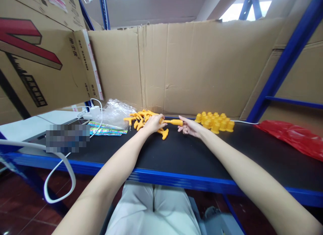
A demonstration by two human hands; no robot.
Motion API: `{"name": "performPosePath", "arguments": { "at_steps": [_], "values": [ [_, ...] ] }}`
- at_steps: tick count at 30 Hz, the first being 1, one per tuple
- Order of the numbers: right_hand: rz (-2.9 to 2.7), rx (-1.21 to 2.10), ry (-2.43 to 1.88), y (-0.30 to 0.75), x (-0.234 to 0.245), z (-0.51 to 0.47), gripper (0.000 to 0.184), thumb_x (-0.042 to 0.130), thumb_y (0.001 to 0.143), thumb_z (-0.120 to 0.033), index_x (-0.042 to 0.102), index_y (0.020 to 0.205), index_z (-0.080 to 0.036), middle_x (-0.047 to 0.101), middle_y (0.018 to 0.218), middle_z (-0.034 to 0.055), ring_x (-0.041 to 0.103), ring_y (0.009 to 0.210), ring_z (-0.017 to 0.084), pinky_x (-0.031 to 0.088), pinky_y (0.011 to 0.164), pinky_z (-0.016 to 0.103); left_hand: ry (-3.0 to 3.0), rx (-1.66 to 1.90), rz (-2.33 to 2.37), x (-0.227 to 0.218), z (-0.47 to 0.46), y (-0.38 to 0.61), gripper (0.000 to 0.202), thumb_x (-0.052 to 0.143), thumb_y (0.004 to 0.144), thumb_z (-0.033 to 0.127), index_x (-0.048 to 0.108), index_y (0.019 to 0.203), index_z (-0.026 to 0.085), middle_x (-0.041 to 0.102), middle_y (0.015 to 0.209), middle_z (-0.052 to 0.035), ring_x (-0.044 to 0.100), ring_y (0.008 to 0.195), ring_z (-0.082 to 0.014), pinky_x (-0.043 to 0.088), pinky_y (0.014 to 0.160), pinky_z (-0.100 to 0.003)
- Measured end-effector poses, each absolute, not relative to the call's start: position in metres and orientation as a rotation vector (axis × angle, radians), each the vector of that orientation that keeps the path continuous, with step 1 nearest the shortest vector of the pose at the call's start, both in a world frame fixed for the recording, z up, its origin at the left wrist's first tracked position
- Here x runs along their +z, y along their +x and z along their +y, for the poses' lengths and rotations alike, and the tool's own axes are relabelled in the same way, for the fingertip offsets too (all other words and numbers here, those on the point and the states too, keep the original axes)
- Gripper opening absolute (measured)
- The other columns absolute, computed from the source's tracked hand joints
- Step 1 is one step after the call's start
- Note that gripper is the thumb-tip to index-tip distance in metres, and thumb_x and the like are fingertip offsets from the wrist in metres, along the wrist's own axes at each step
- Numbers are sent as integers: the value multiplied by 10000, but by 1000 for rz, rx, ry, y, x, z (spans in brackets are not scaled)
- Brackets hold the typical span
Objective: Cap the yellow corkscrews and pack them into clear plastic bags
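A yellow plastic toy part, a thin shaft with a thicker cylinder at its right end, is held level between both hands over the black tabletop. My left hand is closed round its left end. My right hand pinches the cylinder end with its fingertips. Behind and under my left hand lies a heap of yellow T-shaped parts. To the right of my right hand stands a cluster of several small yellow cups.
A clear plastic bag and colourful printed cards lie left of the heap, with a white charger and cables beyond. A red plastic bag lies at the right. Cardboard walls and blue rack posts enclose the bench.
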State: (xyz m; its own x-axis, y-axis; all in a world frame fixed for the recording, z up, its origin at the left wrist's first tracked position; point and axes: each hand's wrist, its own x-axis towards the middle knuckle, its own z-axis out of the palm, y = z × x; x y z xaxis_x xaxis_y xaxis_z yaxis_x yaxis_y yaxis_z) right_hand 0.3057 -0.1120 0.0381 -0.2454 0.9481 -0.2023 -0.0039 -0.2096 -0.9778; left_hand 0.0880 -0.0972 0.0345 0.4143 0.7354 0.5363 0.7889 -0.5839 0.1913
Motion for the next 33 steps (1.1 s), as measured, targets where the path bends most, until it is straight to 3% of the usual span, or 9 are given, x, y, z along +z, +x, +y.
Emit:
{"name": "performPosePath", "arguments": {
  "at_steps": [4, 7, 9, 12, 14, 19, 23, 33],
  "values": [
    [-1106, 1620, -1127, 307, 40, -110, 284, 465, 885, -404, 550, 838, -138, 634, 635, 44, 544, 454, 69, 483, 487, 184, -2664, -925, -1284, 34, -100, 88, 604, 592, 753, 455, 427, 1259, 168, 588, 1112, -116, 561, 1008, -232, 427, 855, -335],
    [-1065, 1324, -1158, 313, 38, -105, 177, 507, 869, -325, 516, 812, -159, 610, 645, 24, 578, 531, 81, 497, 550, 194, -2687, -928, -1296, 36, -103, 88, 683, 543, 793, 394, 258, 1381, 192, 515, 1243, -131, 505, 1116, -238, 408, 911, -363],
    [-1167, 974, -1238, 320, 32, -101, 163, 568, 823, -317, 503, 851, -170, 624, 734, 33, 601, 604, 101, 497, 582, 218, -2670, -868, -1367, 39, -104, 88, 524, 504, 805, 257, 391, 1311, 185, 542, 1219, -116, 510, 1113, -226, 402, 927, -352],
    [-1505, 350, -1451, 332, 22, -95, 264, 631, 756, -337, 523, 936, -178, 641, 872, 63, 609, 756, 164, 475, 684, 286, -2659, -728, -1466, 44, -103, 86, 298, 491, 747, 116, 629, 1008, 157, 630, 1070, -96, 564, 1019, -219, 420, 899, -328],
    [-1725, -37, -1633, 337, 16, -94, 282, 601, 773, -369, 548, 966, -171, 644, 910, 94, 590, 847, 222, 434, 766, 354, -2653, -650, -1502, 46, -102, 84, 242, 499, 720, 97, 668, 883, 158, 658, 982, -84, 585, 957, -217, 433, 871, -327],
    [-1953, -666, -1875, 338, 11, -92, 256, 518, 836, -357, 594, 934, -133, 636, 974, 140, 518, 979, 273, 287, 901, 438, -2631, -410, -1532, 49, -106, 84, 223, 579, 661, 137, 688, 844, 201, 649, 966, -78, 571, 945, -252, 427, 856, -374],
    [-1957, -810, -1964, 338, 10, -90, 307, 525, 836, -367, 605, 963, -99, 627, 987, 152, 502, 993, 275, 238, 938, 457, -2610, -281, -1574, 51, -112, 86, 224, 599, 648, 164, 681, 851, 208, 633, 982, -97, 531, 1004, -300, 394, 886, -446],
    [-1846, -870, -2059, 358, 8, -81, 352, 552, 821, -336, 576, 1060, -78, 581, 1080, 190, 459, 1072, 326, 190, 951, 557, -2756, -209, -1648, 59, -118, 84, 273, 621, 589, 212, 635, 862, 203, 580, 1077, -106, 476, 1088, -331, 360, 916, -501]
  ]
}}
